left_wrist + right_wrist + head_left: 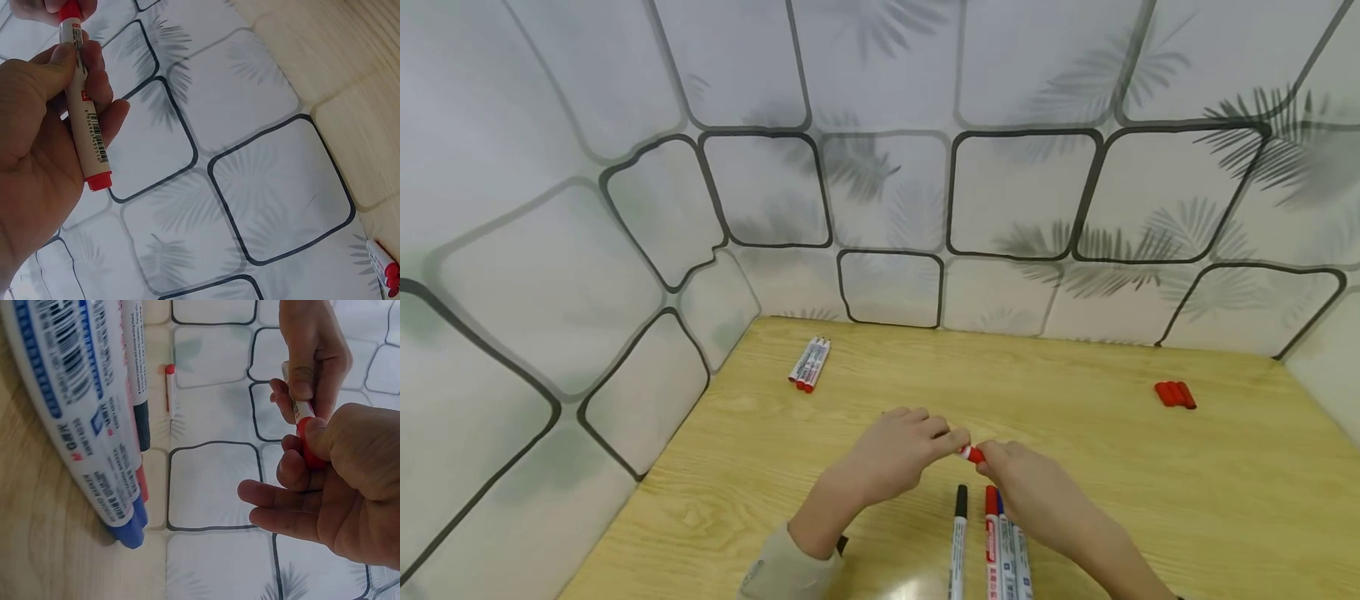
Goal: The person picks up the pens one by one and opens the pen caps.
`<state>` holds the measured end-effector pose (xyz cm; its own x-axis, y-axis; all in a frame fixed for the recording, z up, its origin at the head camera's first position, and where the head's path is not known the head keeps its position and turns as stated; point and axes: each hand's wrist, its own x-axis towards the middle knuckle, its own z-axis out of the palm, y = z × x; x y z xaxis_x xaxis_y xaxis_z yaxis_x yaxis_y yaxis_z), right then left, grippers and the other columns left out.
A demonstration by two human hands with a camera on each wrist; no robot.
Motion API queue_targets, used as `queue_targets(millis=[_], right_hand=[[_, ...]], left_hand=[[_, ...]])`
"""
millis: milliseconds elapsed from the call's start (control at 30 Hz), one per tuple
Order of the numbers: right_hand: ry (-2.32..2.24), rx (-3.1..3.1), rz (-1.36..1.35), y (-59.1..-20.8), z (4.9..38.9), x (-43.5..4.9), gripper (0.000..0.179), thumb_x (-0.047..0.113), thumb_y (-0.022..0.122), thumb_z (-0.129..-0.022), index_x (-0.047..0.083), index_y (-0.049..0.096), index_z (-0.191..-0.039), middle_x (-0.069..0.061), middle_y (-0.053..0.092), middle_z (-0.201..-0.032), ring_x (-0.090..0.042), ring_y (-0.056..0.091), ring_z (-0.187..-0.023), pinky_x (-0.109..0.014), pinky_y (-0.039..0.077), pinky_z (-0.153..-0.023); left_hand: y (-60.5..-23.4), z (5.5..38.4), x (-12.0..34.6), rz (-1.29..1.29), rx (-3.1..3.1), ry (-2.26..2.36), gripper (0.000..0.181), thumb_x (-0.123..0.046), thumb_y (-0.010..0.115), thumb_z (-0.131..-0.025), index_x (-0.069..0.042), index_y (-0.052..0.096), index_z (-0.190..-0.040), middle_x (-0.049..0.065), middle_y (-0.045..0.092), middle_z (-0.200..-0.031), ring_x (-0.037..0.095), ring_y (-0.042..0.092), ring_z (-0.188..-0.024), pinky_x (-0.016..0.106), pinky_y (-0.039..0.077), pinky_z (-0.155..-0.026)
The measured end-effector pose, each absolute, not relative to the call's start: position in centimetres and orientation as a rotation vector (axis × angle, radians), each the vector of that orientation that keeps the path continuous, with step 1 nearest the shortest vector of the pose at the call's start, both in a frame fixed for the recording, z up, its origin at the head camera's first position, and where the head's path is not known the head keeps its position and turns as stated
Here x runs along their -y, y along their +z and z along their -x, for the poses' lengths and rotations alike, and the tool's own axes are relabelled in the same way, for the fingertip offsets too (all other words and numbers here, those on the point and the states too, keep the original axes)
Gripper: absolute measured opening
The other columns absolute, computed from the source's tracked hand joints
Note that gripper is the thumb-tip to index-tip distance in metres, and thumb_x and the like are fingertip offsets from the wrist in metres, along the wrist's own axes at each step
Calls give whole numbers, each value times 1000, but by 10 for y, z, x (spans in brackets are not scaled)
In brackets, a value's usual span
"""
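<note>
My left hand (898, 454) grips a white marker (87, 125) by its barrel, thumb on one side and fingers on the other. A red plug and a barcode show at the marker's near end in the left wrist view. At the other end my right hand (1037, 496) pinches the red cap (310, 447) between thumb and curled index finger, its other fingers stretched out more loosely. Both hands meet over the middle of the table, and the cap is in line with the barrel.
Below the hands lie a black-capped marker (958, 542), a red-capped marker (992, 542) and blue-capped markers (94, 450). Several white markers with red ends (810, 364) lie together at the far left. Red caps (1175, 395) sit at the right. A patterned wall covering (891, 287) borders the wooden table (1075, 400).
</note>
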<state>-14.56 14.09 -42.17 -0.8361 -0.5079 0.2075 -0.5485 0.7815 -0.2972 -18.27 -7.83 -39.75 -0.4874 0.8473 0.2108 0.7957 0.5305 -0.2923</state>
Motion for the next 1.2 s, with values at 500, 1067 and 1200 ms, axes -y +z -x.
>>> queue_targets(millis=[500,1067,1200], right_hand=[[511,2779,-889,-414,142,-148,8,9,61,-98,14,55,-94,10,48,-75,-4,41,-65,-20,36,-52],[512,2772,-872,-412,138,-144,28,11,57,-101,3,59,-127,-5,67,-113,-22,63,-106,-41,55,-85],[587,2819,-837,-415,137,-140,45,21,50,-105,0,46,-144,-14,60,-132,-32,55,-125,-52,46,-101]], left_hand=[[-398,182,79,1415,2359,-62,15,-26,56,-103,-22,63,-116,-9,64,-93,7,61,-82,21,48,-72],[-402,183,72,1299,2294,1,22,-39,55,-101,-22,69,-104,-11,63,-81,1,56,-66,16,46,-61],[-404,182,70,1260,2259,78,22,-39,57,-101,-21,68,-104,-10,66,-83,4,63,-71,20,52,-66]])
